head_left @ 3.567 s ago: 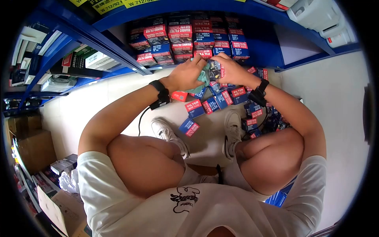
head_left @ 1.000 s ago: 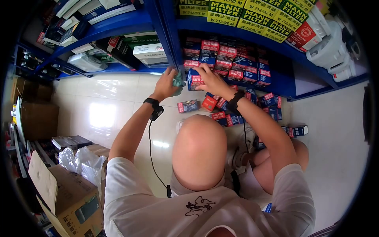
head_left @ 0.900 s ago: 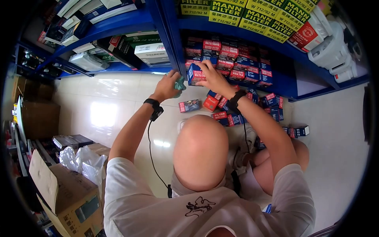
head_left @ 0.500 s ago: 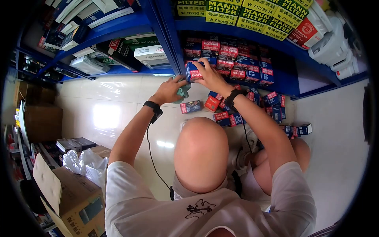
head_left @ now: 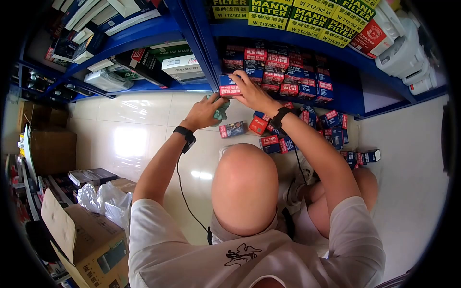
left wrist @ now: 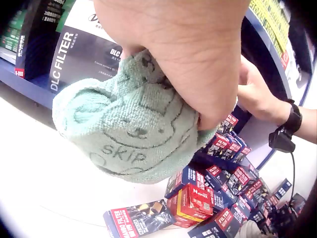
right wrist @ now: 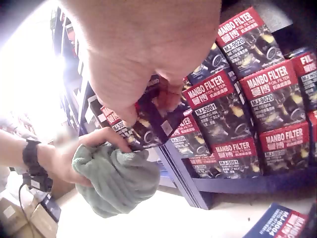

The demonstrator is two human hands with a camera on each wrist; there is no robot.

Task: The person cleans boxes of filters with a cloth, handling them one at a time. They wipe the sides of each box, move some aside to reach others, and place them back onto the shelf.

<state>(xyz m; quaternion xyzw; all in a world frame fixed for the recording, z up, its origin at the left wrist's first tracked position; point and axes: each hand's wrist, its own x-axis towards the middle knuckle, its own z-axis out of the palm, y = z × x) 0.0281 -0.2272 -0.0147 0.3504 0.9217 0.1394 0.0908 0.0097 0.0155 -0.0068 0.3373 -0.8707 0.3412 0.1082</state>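
My right hand [head_left: 257, 96] pinches a red and blue filter box [head_left: 230, 90] in front of the blue shelf post. Under it, my left hand [head_left: 204, 112] grips a crumpled green cloth [head_left: 221, 113]. The left wrist view shows the cloth [left wrist: 141, 131] bunched below my left hand [left wrist: 183, 49], with "SKIP" on it. In the right wrist view, fingers of my left hand [right wrist: 69, 154] reach the lower edge of the box [right wrist: 143, 130], which my right hand [right wrist: 143, 44] holds from above. Stacked filter boxes [right wrist: 275, 94] stand beside it on the shelf.
Loose filter boxes [head_left: 269, 143] lie on the floor below the shelf, near my raised knee [head_left: 245, 187]. Yellow boxes [head_left: 307, 19] fill the shelf above. White jugs [head_left: 401, 55] stand at the right. An open carton [head_left: 91, 240] is at the lower left.
Since the earliest frame, my hands have moved apart from the floor pile toward the shelf post. In the last half second the box has shifted slightly left and turned, its red side now facing up.
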